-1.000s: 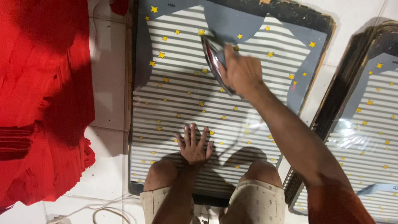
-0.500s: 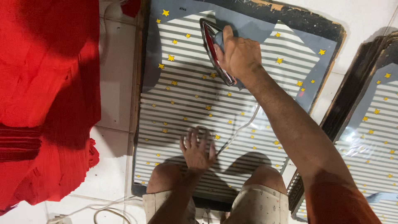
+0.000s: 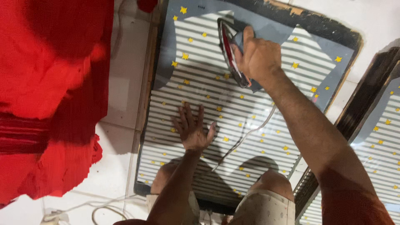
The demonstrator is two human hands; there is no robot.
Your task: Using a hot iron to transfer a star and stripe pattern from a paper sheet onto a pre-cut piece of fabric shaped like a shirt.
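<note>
**Ironing a striped, star-printed cloth on a low board**

Seen from above, the person's right hand point(image 3: 259, 56) is clenched around the handle of an electric iron point(image 3: 230, 50), fingers wrapped tight, with the thumb lying along the top. The iron sits on the far part of the cloth, its dark and red body to the left of the knuckles. A thin pale cord point(image 3: 246, 135) trails from it toward the near side, passing beneath the right forearm.

The left hand point(image 3: 192, 130) lies flat and released — fingers spread wide, palm pressing the cloth point(image 3: 200, 83) in the near middle of the board. It grips nothing.

The cloth is grey and white in narrow horizontal stripes, scattered with small yellow stars, and has plain blue-grey shaped panels at the far end. It lies smoothed over a dark-edged rectangular board point(image 3: 333, 29), whose far rim is worn and chipped. The person's bare knees show at the near edge, in light patterned shorts.

To the right, just beside the board, a second dark-framed board carries another piece of the same striped, starred fabric point(image 3: 375, 154). To the left — across a strip of white tiled floor point(image 3: 121, 96) — lies a large heap of bright red fabric point(image 3: 46, 96). Pale cables point(image 3: 83, 210) loop on the floor at the near left.
</note>
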